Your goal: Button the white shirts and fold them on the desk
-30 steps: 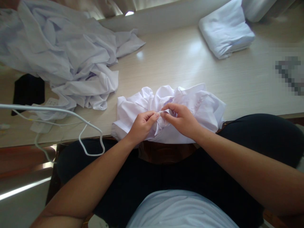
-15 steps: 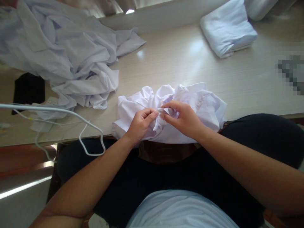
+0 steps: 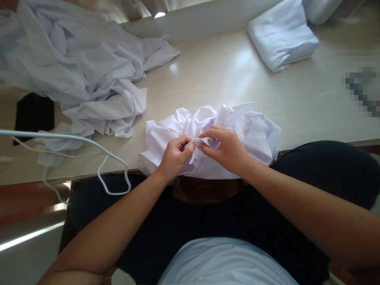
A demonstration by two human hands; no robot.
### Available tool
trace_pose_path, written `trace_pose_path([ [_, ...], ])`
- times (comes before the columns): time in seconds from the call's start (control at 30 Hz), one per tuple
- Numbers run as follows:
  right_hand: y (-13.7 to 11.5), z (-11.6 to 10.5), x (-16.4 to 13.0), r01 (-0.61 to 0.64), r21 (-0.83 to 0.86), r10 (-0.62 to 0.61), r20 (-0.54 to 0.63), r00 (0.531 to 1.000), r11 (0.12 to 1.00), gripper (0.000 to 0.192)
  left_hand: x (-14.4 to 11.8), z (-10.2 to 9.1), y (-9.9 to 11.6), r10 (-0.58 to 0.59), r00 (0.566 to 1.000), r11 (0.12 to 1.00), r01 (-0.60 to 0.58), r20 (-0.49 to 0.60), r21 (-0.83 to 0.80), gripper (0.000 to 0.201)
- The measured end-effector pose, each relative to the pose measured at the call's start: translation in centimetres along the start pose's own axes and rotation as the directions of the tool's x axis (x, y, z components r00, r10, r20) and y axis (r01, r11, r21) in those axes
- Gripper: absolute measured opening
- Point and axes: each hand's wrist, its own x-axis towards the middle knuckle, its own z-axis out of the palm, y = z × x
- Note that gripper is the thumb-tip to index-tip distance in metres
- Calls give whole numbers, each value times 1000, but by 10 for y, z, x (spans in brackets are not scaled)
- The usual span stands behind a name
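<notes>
Far to the left of your grip, a loose pile (image 3: 80, 75) of white cloth lies unfolded, with a white cable (image 3: 113, 166) nearer. Your left hand (image 3: 175, 156) and right hand (image 3: 227, 148) meet fingertip to fingertip, both pinched narrow on one small fold of the shirt (image 3: 255, 128). The shirt sits bunched at the table (image 3: 311, 107) edge, long axis running left to right; nothing looks folded yet. Far right of the grip rests a folded stack (image 3: 282, 35).

Laundry workroom: heaped white garments (image 3: 80, 75), folded stack (image 3: 282, 35), long table (image 3: 225, 83).
</notes>
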Motion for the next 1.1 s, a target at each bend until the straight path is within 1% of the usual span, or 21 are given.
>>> trace_pose_path([
  [0.13, 0, 2, -2, -1, -5, 1, -5, 1000, 1000, 14, 0, 1, -3, 5, 1000, 1000, -5, -12, 14, 28],
  [0.33, 0, 6, -4, -7, 1, 7, -23, 1000, 1000, 14, 0, 3, -4, -5, 1000, 1000, 5, -19, -28, 29],
  [0.5, 4, 8, -4, -33, 16, 34, -23, 999, 999, 14, 1, 2, -2, -57, 998, 998, 58, 8, -11, 31],
  [0.73, 8, 6, 0, -82, 48, 80, 32, 996, 996, 17, 2, 1, 1, -56, 998, 998, 55, 23, 39, 32],
  [0.87, 8, 6, 1, -91, 60, 90, 16, 996, 994, 17, 3, -1, 2, -68, 998, 998, 68, 9, -8, 33],
  [1.0, 5, 7, 1, -95, -18, 95, -36, 995, 995, 14, 3, -1, 2, -74, 997, 995, 72, -25, -68, 33],
  [1.1, 3, 6, 2, -70, -115, 67, -31, 997, 991, 12, 2, 0, 1, -90, 995, 994, 87, -41, -70, 33],
])
